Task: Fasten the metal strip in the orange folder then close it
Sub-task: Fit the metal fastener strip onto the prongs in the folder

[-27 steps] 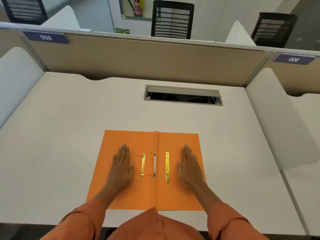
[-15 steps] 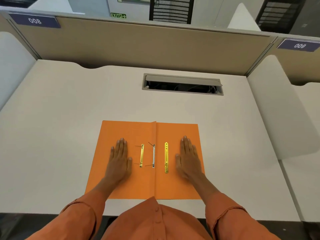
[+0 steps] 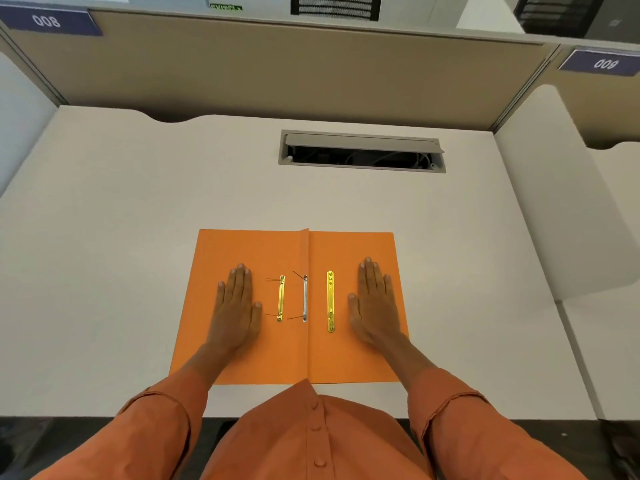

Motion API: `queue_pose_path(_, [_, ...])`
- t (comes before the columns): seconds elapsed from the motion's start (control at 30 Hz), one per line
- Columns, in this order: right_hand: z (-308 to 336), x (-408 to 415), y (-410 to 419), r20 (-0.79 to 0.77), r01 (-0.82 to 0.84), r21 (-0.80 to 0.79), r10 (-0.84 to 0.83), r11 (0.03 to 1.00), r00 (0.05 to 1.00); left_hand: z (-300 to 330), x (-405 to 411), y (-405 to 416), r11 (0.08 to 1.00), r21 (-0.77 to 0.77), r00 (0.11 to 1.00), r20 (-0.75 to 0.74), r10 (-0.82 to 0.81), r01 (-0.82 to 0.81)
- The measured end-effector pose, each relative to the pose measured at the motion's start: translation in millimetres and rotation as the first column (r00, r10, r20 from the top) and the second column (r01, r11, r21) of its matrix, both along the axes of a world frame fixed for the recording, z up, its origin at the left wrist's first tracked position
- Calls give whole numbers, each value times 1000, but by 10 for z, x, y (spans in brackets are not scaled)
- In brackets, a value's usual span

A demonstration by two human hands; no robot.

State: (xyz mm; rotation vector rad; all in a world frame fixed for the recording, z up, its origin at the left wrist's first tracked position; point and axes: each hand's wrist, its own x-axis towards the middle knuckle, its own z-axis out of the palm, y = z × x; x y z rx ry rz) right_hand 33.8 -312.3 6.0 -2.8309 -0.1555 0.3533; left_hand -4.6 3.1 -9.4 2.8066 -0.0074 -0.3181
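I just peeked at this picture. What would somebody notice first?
The bright orange folder lies open on the pale desk. The left hand and right hand rest flat on its two halves. Between them lie gold and silver metal strips beside the fold.

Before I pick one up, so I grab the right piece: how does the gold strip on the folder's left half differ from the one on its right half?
The left gold strip is shorter and narrower than the right gold strip. The left one has thin prongs sticking out sideways at both ends; the right one shows none, only small holes. Both lie lengthwise, parallel to the folder spine, untouched by either hand.
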Motion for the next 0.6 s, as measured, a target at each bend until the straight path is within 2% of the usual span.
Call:
queue_pose_path(0.17, [42,52,4,-78,-20,-4,20,1000,997,2,34,26,996,-82,999,-39,20,-23])
queue_pose_path(0.27, [152,148,4,-54,87,225,-77,970,996,56,49,58,963,-257,996,-52,76,-86])
queue_pose_path(0.33, [253,184,0,5,189,405,-209,895,978,112,-17,32,913,-370,985,-39,167,-170])
queue_pose_path(0.4, [330,248,21,4,255,503,-297,826,955,175,-98,-21,871,-429,959,34,281,-240])
queue_pose_path(0.47, [382,344,68,-81,287,506,-287,813,955,230,-159,-83,855,-475,935,161,315,-207])
queue_pose_path(0.53, [413,420,120,-179,268,432,-209,861,961,238,-221,-144,860,-500,924,273,268,-101])
queue_pose_path(0.6, [430,449,171,-236,202,344,-124,917,964,225,-279,-212,874,-485,927,316,205,-28])
